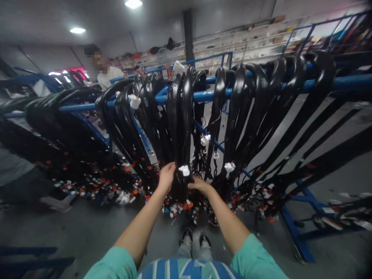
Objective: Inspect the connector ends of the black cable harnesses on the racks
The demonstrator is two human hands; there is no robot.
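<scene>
A black harness bundle [186, 124] was draped over the blue rail [200, 95] of a rack, near the middle of the rail's length, and was left hanging well below the rail's lower edge. A white connector [185, 170] was seen on the front of its lower part, between the two hands. The left hand [166, 178] was placed at the bundle's left side with its fingers bent; whether anything was clasped by that grip could not be told. The right hand [201, 185] was set at the right side, a little lower than the connector, its fingertips partly hidden against the dark bundle, so its grip could not be judged either. At the bundle's bottom, small white and orange connectors [187, 205] were clustered above the grey floor [87, 236]. More black bundles [238, 100] were hung along the rail toward both its ends, and another white block [135, 101] was shown close to the rail's front edge, left of the middle. Beyond the rack, a person in a white top [110, 77] was seen on the left, and long shelves [221, 48] were lined along the wall.
</scene>
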